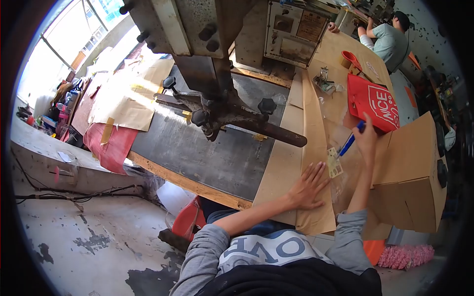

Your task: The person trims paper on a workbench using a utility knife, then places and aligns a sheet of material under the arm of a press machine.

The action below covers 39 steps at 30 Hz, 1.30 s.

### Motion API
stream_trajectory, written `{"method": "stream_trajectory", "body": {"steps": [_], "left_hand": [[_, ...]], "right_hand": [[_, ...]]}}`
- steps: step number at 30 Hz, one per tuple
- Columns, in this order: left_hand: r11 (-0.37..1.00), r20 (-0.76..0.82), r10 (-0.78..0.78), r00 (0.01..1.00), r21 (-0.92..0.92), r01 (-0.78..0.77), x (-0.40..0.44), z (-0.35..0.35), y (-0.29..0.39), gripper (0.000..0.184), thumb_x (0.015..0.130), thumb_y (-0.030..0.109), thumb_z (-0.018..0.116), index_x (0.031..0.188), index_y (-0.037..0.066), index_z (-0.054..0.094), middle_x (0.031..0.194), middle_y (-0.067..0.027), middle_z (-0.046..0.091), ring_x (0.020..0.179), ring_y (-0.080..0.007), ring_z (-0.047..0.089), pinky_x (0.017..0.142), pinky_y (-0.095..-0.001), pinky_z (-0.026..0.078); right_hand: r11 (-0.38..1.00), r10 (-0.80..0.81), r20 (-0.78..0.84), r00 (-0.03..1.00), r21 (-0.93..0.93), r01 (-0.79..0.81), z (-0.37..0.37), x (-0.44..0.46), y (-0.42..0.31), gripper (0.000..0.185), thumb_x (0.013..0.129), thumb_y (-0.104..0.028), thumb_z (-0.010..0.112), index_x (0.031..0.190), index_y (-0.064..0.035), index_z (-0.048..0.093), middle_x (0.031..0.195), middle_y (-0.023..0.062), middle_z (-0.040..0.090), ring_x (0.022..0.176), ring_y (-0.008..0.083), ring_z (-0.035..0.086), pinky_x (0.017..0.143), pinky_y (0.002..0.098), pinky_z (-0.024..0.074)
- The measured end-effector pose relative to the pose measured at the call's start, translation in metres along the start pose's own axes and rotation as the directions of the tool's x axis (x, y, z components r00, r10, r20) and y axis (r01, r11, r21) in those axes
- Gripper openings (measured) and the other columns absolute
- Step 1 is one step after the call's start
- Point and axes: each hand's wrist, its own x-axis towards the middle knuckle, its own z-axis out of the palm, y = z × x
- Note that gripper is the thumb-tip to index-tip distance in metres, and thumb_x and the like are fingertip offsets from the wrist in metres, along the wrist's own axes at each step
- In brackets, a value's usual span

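My left hand [308, 191] lies flat with its fingers spread on brown paper [316, 212] at the bench's near right. Its fingertips reach close to a small pale-yellow sheet with cut-outs [334, 163]. In my right hand [366, 136] is a slim blue pen-like tool [348, 144], gripped near its upper end. The tool slants down and left, its tip at the upper part of the yellow sheet; whether it touches cannot be made out. Clear plastic film [338, 185] lies around the sheet.
A heavy metal press [210, 106] stands over a dark plate [197, 158] on my left. An open cardboard box [405, 177] and a red bag [373, 101] are on the right. Orange-handled scissors [351, 59] lie farther back. Another person [392, 42] sits at the far right.
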Motion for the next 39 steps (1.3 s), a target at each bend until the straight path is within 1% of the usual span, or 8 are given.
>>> {"method": "stream_trajectory", "body": {"steps": [4,8,11,14,17,20,26,39], "left_hand": [[1.000,-0.007,0.009,1.000,0.014,-0.009,-0.002,0.002,0.000,0.076,0.085,0.058,0.042,0.138,0.004,0.035,0.146,-0.0276,0.018,0.139,-0.0353,0.012,0.112,-0.0499,0.008],[0.999,-0.037,-0.036,0.999,-0.025,0.035,-0.016,0.010,0.002,0.070,0.089,0.052,0.041,0.138,0.003,0.035,0.147,-0.0216,0.024,0.139,-0.0295,0.018,0.112,-0.0485,0.011],[1.000,0.000,-0.014,1.000,0.018,0.014,-0.041,-0.001,0.000,0.066,0.090,0.050,0.042,0.137,0.004,0.036,0.146,-0.0181,0.027,0.138,-0.0266,0.022,0.112,-0.0488,0.013],[0.987,-0.044,-0.069,0.997,0.143,0.074,-0.065,-0.023,-0.007,0.066,0.088,0.049,0.047,0.136,0.004,0.038,0.146,-0.0172,0.027,0.138,-0.0269,0.022,0.112,-0.0486,0.014],[0.942,-0.139,-0.269,0.953,0.170,0.291,-0.076,-0.048,-0.013,0.062,0.087,0.044,0.051,0.133,0.004,0.041,0.145,-0.0197,0.028,0.137,-0.0296,0.024,0.110,-0.0492,0.017],[0.849,-0.228,-0.460,0.858,0.171,0.500,-0.074,-0.051,-0.028,0.060,0.086,0.039,0.054,0.131,0.002,0.042,0.143,-0.0230,0.029,0.134,-0.0325,0.026,0.108,-0.0486,0.022],[0.864,-0.344,-0.467,0.815,0.021,0.504,-0.066,-0.046,-0.029,0.060,0.080,0.024,0.062,0.129,-0.003,0.040,0.140,-0.0269,0.028,0.128,-0.0384,0.031,0.103,-0.0462,0.030],[0.688,-0.385,-0.726,0.570,-0.409,0.599,-0.047,-0.050,-0.039,0.049,0.080,0.013,0.063,0.124,0.000,0.047,0.125,-0.0205,0.046,0.111,-0.0392,0.045,0.096,-0.0439,0.038]], "right_hand": [[0.820,0.064,-0.008,0.998,0.570,-0.048,-0.021,-0.026,0.012,0.028,0.087,-0.003,0.054,0.115,-0.0018,0.054,0.096,0.0067,0.061,0.087,0.0123,0.060,0.076,0.0260,0.0499],[0.571,0.156,0.241,0.958,0.769,-0.287,0.003,-0.063,0.035,0.019,0.090,-0.002,0.052,0.109,-0.0013,0.056,0.099,0.0054,0.060,0.089,0.0089,0.059,0.079,0.0243,0.0497],[0.592,0.138,0.326,0.935,0.730,-0.342,0.015,-0.079,0.050,0.016,0.090,-0.001,0.052,0.104,-0.0012,0.057,0.099,0.0054,0.060,0.089,0.0104,0.059,0.079,0.0249,0.0494],[0.765,-0.045,0.253,0.966,0.631,-0.130,0.024,-0.084,0.059,0.016,0.086,-0.001,0.056,0.102,-0.0007,0.057,0.096,0.0053,0.060,0.087,0.0143,0.060,0.079,0.0279,0.0493],[0.953,-0.294,0.314,0.903,0.166,0.252,0.007,-0.078,0.043,0.020,0.081,-0.002,0.060,0.100,-0.0006,0.057,0.093,0.0084,0.060,0.085,0.0211,0.061,0.079,0.0314,0.0486],[0.930,-0.323,0.503,0.802,0.012,0.367,0.007,-0.084,-0.007,0.026,0.077,-0.009,0.066,0.100,-0.0011,0.058,0.093,0.0122,0.059,0.088,0.0277,0.059,0.082,0.0349,0.0468],[0.787,-0.439,0.541,0.718,-0.154,0.598,0.046,-0.094,-0.006,0.038,0.075,-0.019,0.071,0.107,-0.0045,0.057,0.102,0.0127,0.055,0.096,0.0314,0.055,0.084,0.0407,0.0438],[0.852,-0.309,0.659,0.686,-0.128,0.507,0.031,-0.106,-0.035,0.038,0.068,-0.013,0.069,0.100,-0.0036,0.050,0.092,0.0163,0.055,0.085,0.0397,0.057,0.070,0.0457,0.0468]]}}
